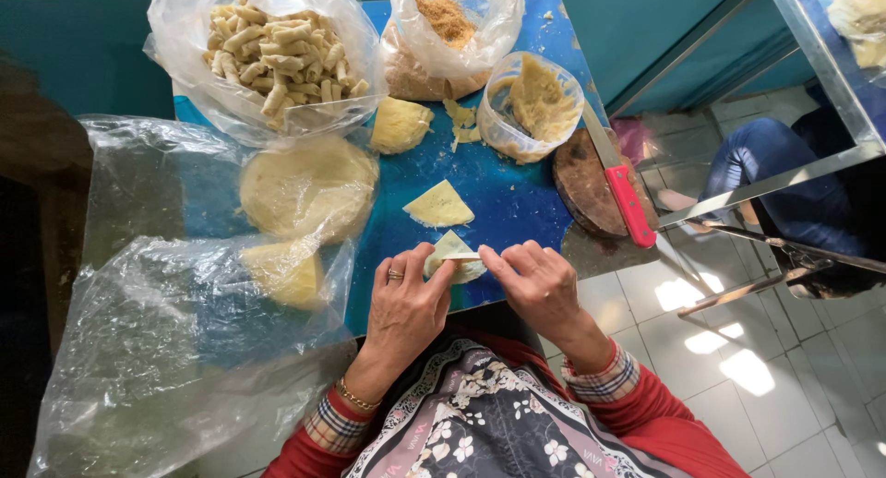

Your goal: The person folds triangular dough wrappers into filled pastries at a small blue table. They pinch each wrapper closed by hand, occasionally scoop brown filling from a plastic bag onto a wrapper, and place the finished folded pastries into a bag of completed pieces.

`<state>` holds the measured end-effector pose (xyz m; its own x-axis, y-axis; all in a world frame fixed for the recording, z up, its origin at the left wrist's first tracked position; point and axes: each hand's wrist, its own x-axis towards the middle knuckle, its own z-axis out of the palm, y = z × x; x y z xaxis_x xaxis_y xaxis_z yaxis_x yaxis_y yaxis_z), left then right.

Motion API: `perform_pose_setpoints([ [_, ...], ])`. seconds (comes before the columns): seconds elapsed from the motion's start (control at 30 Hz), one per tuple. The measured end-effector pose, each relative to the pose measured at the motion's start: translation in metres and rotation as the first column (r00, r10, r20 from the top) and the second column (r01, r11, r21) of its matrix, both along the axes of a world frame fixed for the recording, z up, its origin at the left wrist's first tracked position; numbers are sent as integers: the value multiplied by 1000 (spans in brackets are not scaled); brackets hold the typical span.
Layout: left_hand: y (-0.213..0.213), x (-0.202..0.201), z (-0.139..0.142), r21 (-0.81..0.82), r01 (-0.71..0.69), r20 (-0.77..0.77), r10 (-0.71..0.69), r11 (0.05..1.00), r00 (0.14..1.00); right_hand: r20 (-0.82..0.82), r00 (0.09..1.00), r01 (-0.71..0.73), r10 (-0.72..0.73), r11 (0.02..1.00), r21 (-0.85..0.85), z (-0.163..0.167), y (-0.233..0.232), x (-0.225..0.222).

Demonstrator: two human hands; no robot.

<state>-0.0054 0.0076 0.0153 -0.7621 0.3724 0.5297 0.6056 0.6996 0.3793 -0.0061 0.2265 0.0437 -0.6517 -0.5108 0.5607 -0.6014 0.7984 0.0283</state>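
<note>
My left hand and my right hand both pinch a small pale yellow pastry wrapper at the near edge of the blue table. The wrapper is partly folded between my fingertips. A ring sits on my left hand. Another triangular wrapper piece lies flat just beyond my hands. A round stack of wrappers under clear plastic lies to the left.
A plastic bag of rolled pastries stands at the back left. A bag of brown filling and a clear tub of paste stand behind. A red-handled knife rests on a round wooden board. Another person's leg is at right.
</note>
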Motion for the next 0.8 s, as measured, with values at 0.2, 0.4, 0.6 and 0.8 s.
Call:
perform_pose_setpoints([
  [0.2,-7,4,-3,148,1,9,-2,989,1000,-12,1000,25,-24,998,54,4,5,4],
  [0.4,-6,6,-2,178,-171,105,154,969,982,134,989,65,-54,995,-80,30,6,-16],
  [0.6,-6,7,1,231,-186,128,160,955,979,202,977,119,-68,960,-253,61,24,-112],
  [0.8,-2,9,0,225,-215,180,177,950,968,6,971,239,-239,971,3,46,21,-280],
])
